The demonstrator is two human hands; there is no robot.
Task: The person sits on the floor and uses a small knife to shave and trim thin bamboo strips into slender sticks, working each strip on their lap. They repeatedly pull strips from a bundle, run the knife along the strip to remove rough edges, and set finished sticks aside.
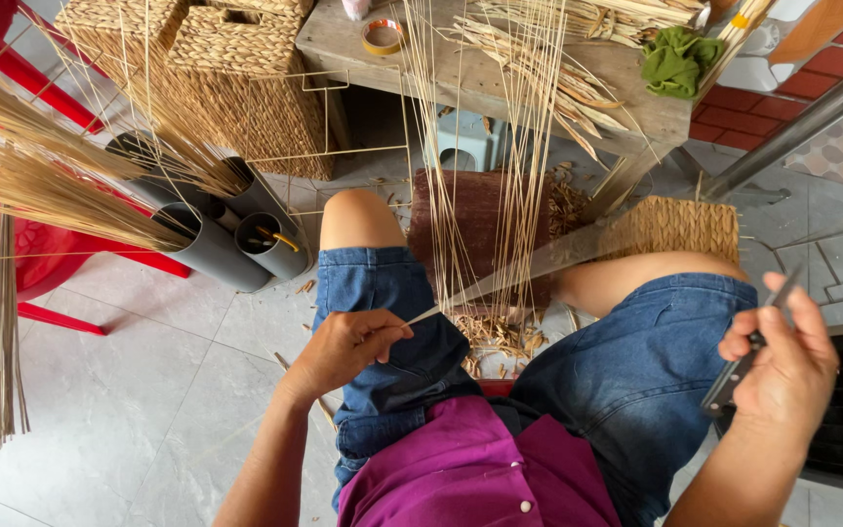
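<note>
Head view: the left hand [343,346] pinches the end of a pale strip [539,262], which runs up and right across the lap, between the knees, toward the woven piece [673,226]. The right hand [782,366] is closed around a slim metal tool [748,356], probably a knife, out beside the right thigh, well apart from the strip. Upright reeds [500,146] rise before the wooden desk [500,83].

The floor [129,390] is laid with pale grey tiles. A worn wooden table [480,73] and red chair [12,263] are set upon it in daylight.
</note>
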